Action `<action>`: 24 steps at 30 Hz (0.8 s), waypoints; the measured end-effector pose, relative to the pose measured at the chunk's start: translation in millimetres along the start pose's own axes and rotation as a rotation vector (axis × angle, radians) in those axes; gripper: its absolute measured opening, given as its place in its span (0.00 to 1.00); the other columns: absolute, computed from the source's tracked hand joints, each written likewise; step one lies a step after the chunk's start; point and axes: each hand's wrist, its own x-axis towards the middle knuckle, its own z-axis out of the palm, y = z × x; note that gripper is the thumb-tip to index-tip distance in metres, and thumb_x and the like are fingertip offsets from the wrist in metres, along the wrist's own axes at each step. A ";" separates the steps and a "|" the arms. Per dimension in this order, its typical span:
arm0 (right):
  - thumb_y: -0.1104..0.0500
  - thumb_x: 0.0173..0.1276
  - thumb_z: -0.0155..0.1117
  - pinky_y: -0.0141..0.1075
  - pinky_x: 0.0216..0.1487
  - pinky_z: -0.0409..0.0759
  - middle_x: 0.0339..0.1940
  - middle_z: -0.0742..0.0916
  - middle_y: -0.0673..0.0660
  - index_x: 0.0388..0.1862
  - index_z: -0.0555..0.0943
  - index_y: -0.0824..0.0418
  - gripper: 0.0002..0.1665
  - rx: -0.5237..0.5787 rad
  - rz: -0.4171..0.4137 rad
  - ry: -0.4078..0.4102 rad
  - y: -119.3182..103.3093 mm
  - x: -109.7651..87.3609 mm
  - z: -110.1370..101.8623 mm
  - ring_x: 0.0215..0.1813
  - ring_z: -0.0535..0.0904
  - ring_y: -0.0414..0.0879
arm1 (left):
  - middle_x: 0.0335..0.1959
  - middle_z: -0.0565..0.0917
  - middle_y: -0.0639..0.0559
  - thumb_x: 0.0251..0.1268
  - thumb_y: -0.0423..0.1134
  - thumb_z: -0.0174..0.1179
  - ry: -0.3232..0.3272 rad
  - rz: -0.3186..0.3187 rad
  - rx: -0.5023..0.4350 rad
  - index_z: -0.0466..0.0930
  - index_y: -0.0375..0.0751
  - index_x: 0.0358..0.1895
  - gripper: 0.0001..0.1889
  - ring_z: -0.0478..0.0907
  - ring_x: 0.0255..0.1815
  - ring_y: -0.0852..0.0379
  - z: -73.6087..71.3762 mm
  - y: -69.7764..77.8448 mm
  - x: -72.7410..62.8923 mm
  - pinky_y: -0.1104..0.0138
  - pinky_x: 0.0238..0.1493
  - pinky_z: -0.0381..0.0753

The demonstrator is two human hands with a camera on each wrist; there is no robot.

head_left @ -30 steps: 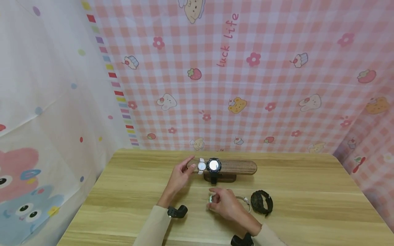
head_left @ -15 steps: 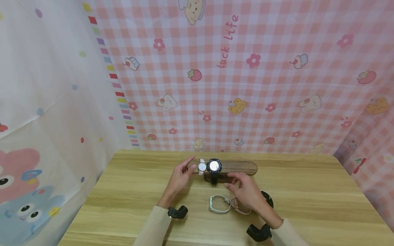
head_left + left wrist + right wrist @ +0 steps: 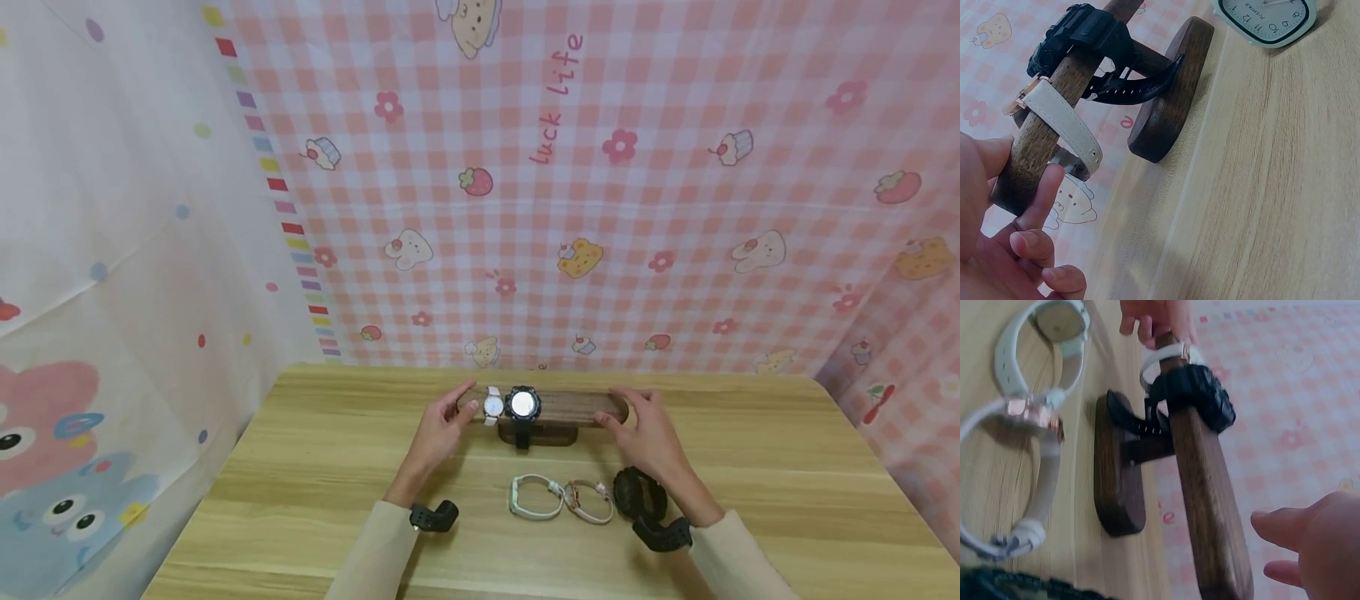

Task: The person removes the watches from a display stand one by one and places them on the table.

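My left hand (image 3: 444, 423) pinches the left end of a dark wooden watch stand (image 3: 573, 407) between thumb and index finger. Its other fingers are curled loosely in the left wrist view. Around the bar, beside that hand, sits a white-strapped watch (image 3: 1063, 115); a chunky black watch (image 3: 522, 404) is next to it. My right hand (image 3: 651, 429) is at the bar's right end, thumb in front and fingers behind in the head view. In the right wrist view its fingers (image 3: 1282, 528) show beside the bar with a gap, and nothing is held.
On the wooden table (image 3: 337, 467), in front of the stand, lie a pale green watch (image 3: 536, 497), a white-strapped rose-gold watch (image 3: 589, 502) and a black watch (image 3: 639, 493), partly covered by the right wrist camera (image 3: 662, 533). A pink checked cloth (image 3: 675, 208) hangs behind.
My right hand has let go of the pale green watch, left it on the table and moved right and away to the stand's right end. The left hand stays in place.
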 end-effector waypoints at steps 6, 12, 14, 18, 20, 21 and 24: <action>0.51 0.72 0.63 0.65 0.60 0.65 0.62 0.67 0.78 0.70 0.70 0.66 0.34 -0.037 0.005 -0.031 9.2 3.1 0.0 0.64 0.63 0.73 | 0.22 0.65 0.55 0.73 0.37 0.57 0.006 0.025 0.032 0.74 0.42 0.68 0.22 0.64 0.23 0.64 1.7 -2.0 1.8 0.73 0.27 0.66; 0.50 0.75 0.60 0.65 0.57 0.66 0.63 0.72 0.77 0.72 0.68 0.66 0.34 -0.055 -0.027 -0.061 15.7 5.7 3.5 0.61 0.67 0.72 | 0.23 0.67 0.50 0.73 0.33 0.56 0.014 0.023 0.031 0.72 0.35 0.68 0.22 0.64 0.24 0.63 3.4 -1.0 3.0 0.72 0.27 0.66; 0.51 0.75 0.59 0.58 0.48 0.74 0.58 0.77 0.74 0.73 0.67 0.65 0.33 -0.028 -0.030 -0.075 17.0 7.5 4.0 0.50 0.75 0.66 | 0.24 0.68 0.50 0.73 0.34 0.56 0.014 0.020 0.031 0.72 0.36 0.68 0.22 0.64 0.24 0.62 3.3 -0.7 3.0 0.72 0.27 0.66; 0.50 0.76 0.58 0.41 0.32 0.71 0.48 0.82 0.67 0.75 0.65 0.62 0.34 0.023 -0.010 -0.129 17.8 11.0 3.7 0.30 0.72 0.48 | 0.28 0.73 0.51 0.72 0.36 0.58 0.019 0.022 0.023 0.73 0.40 0.68 0.22 0.67 0.26 0.62 2.3 -0.5 2.2 0.72 0.30 0.68; 0.50 0.76 0.57 0.38 0.31 0.69 0.49 0.82 0.66 0.76 0.63 0.61 0.35 0.047 0.005 -0.153 17.8 12.0 3.5 0.29 0.70 0.46 | 0.30 0.74 0.51 0.72 0.38 0.58 0.015 0.022 0.017 0.74 0.42 0.68 0.23 0.68 0.27 0.62 1.5 -0.8 1.9 0.71 0.32 0.69; 0.50 0.76 0.57 0.38 0.32 0.69 0.52 0.82 0.67 0.77 0.63 0.61 0.35 0.056 0.009 -0.160 18.1 12.5 3.5 0.30 0.70 0.46 | 0.32 0.75 0.51 0.72 0.38 0.58 0.013 0.019 0.015 0.74 0.43 0.68 0.23 0.69 0.28 0.61 1.1 -0.4 1.4 0.71 0.32 0.70; 0.51 0.76 0.57 0.38 0.33 0.70 0.59 0.80 0.68 0.77 0.63 0.60 0.35 0.095 0.016 -0.176 19.5 13.4 4.2 0.34 0.72 0.47 | 0.30 0.74 0.51 0.73 0.39 0.58 0.001 0.005 0.007 0.73 0.47 0.69 0.23 0.69 0.28 0.60 0.2 0.2 0.2 0.71 0.32 0.71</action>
